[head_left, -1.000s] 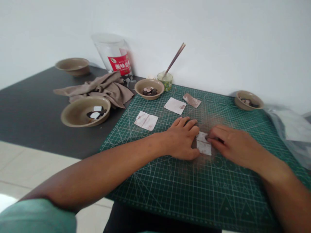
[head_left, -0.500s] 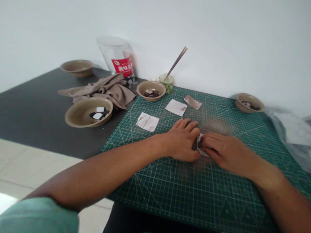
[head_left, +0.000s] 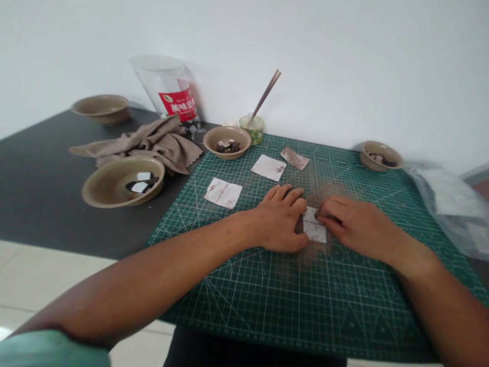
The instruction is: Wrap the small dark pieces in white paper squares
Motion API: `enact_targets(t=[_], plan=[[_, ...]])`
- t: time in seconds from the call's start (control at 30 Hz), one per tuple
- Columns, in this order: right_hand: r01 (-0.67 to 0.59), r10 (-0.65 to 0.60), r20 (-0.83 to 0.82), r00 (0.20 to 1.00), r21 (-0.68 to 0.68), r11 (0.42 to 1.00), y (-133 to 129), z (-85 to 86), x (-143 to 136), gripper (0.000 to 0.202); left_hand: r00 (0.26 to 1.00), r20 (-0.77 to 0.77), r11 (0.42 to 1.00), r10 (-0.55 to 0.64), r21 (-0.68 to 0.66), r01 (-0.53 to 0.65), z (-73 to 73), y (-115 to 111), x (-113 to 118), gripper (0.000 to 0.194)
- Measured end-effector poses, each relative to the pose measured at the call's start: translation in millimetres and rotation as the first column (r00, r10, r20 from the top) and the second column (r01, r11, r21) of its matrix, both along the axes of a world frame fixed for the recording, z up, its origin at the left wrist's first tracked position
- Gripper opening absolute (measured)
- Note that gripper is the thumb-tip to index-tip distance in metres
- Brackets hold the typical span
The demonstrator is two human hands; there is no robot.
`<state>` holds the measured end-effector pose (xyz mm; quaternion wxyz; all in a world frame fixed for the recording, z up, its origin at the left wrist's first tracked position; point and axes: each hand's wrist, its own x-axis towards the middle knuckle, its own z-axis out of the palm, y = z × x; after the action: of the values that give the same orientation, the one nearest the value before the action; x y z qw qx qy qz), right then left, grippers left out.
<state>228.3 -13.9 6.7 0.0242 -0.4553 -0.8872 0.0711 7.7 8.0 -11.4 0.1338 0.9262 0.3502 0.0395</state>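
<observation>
My left hand (head_left: 280,221) presses flat, fingers spread, on the green cutting mat (head_left: 290,300) at the left edge of a small, creased whitish sheet (head_left: 315,233). A brown patch shows between its thumb and index finger. My right hand (head_left: 357,227) is closed in a pinch over the sheet's right side. Its fingertips hold a small dark piece, mostly hidden by the fingers. Beyond my left hand lie a creased white square (head_left: 223,193), another white square (head_left: 269,167) and a brown piece of paper (head_left: 295,158). Brownish dust smears the mat around the sheet.
Bowls with dark and pale pieces stand at left (head_left: 122,188), centre back (head_left: 227,135) and right back (head_left: 381,155). Another bowl (head_left: 101,108), a crumpled cloth (head_left: 153,140), a clear jar (head_left: 164,84), a cup (head_left: 252,128) with sticks, and a plastic bag (head_left: 451,204) surround the mat.
My view has turned slightly right. The right hand has shifted a little away from me across the sheet, uncovering more of its white near part. My left hand stays pressed down.
</observation>
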Motion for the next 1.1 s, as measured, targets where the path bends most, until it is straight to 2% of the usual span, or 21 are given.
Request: enact_targets(t=[0.1, 0.2, 0.27, 0.4, 0.53, 0.7, 0.87, 1.0, 1.1], plan=[[-0.103, 0.097, -0.077, 0.992, -0.083, 0.991, -0.8, 1.4, -1.7, 0.015, 1.000, -0.006, 1.000, -0.007, -0.007, 0.007, 0.9, 0.1, 0.1, 0.060], [-0.004, 0.005, -0.054, 0.999, 0.012, 1.000, 0.5, 2.1, -1.1, 0.015, 1.000, -0.011, 1.000, 0.000, -0.003, 0.000, 1.5, 0.2, 0.0, 0.057], [0.018, -0.017, -0.061, 0.998, 0.020, 1.000, 1.3, 2.0, -0.4, 0.014, 1.000, -0.009, 1.000, 0.002, 0.003, -0.002, 1.2, 0.3, -0.2, 0.056], [-0.119, 0.108, -0.144, 0.984, -0.075, 0.990, 1.9, 0.0, -2.4, 0.013, 1.000, -0.003, 1.000, -0.004, 0.017, 0.004, -0.9, 1.2, -0.4, 0.053], [0.006, -0.005, -0.102, 0.995, 0.010, 1.000, 3.6, 0.1, -1.1, 0.014, 1.000, -0.009, 1.000, 0.003, 0.013, -0.003, -1.7, 1.7, -0.4, 0.058], [-0.159, 0.144, -0.140, 0.980, -0.102, 0.982, 2.1, 2.7, -0.9, 0.012, 1.000, -0.015, 1.000, -0.001, -0.006, 0.001, 0.3, 1.3, -0.2, 0.056], [-0.008, 0.009, -0.061, 0.998, 0.023, 1.000, 4.0, 2.9, 2.2, 0.015, 1.000, -0.020, 1.000, 0.004, -0.014, -0.005, 2.8, 0.8, 0.2, 0.056], [-0.132, 0.132, -0.038, 0.991, -0.015, 0.991, 4.5, 2.6, 5.9, 0.015, 1.000, -0.014, 1.000, 0.004, -0.022, -0.004, 3.1, 0.8, 0.3, 0.055], [-0.052, 0.053, -0.025, 0.998, 0.049, 0.997, 4.1, 3.0, 6.0, 0.015, 1.000, -0.020, 1.000, 0.012, -0.024, -0.012, 2.7, 1.0, 0.4, 0.057]])
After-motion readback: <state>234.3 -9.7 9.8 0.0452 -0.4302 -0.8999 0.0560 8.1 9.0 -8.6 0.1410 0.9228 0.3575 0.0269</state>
